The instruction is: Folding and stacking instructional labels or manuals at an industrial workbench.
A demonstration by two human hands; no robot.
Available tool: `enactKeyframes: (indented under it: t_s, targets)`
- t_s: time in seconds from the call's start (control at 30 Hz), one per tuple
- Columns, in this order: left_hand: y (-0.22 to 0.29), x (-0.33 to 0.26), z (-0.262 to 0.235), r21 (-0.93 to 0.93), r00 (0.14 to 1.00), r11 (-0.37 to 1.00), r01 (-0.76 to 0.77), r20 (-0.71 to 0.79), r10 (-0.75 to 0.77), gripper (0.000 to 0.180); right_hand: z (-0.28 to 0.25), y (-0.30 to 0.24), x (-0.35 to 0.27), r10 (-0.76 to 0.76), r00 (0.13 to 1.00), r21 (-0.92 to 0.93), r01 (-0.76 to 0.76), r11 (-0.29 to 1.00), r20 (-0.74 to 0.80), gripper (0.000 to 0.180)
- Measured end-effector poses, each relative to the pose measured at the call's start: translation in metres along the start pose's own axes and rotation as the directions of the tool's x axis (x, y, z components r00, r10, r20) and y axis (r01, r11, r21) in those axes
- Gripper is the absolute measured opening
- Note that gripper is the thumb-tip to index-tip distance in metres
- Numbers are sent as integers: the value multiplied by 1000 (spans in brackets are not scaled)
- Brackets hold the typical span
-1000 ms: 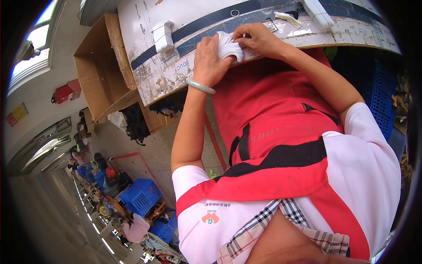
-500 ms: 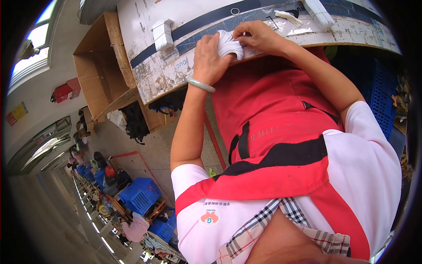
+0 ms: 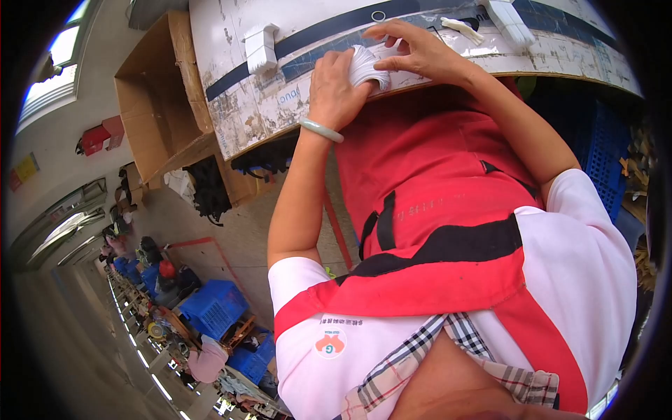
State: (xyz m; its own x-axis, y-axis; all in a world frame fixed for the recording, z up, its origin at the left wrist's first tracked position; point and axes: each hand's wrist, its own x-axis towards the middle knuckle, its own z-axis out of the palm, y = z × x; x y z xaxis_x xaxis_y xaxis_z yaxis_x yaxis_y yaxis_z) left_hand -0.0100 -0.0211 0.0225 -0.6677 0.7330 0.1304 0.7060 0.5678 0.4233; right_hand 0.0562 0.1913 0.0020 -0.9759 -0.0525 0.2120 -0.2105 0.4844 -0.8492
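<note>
A bundle of thin white strips (image 3: 367, 67), fanned at its edge, lies at the front edge of the worktable (image 3: 245, 115). My left hand (image 3: 337, 89) grips it from the left, with a pale bangle on the wrist. The fingers of my right hand (image 3: 423, 54) are spread over the bundle's right side, and its thumb reaches close to the strips. Whether that thumb touches them I cannot tell. A second white bundle (image 3: 260, 50) sits to the left on the table. Another white bundle (image 3: 509, 25) and a small cream bundle (image 3: 462, 29) lie to the right.
A small ring (image 3: 378, 15) rests on a dark band across the tabletop. An open cardboard box (image 3: 164, 105) stands against the table's left end. A blue crate (image 3: 607, 147) is at the right; another blue crate (image 3: 213, 308) stands on the floor behind, near a person in pink (image 3: 208, 360).
My right hand has opened from a pinch at the bundle, its fingers now spread and lifted slightly. My left hand stays on the strips. The view has shifted a little.
</note>
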Motion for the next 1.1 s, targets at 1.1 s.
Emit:
enactKeyframes:
  t_s: [1.1]
  targets:
    - [-17,4,4,-101,999,995,0,-40,-4,48,32,-13,-27,84,982,139,-61,988,-166,50]
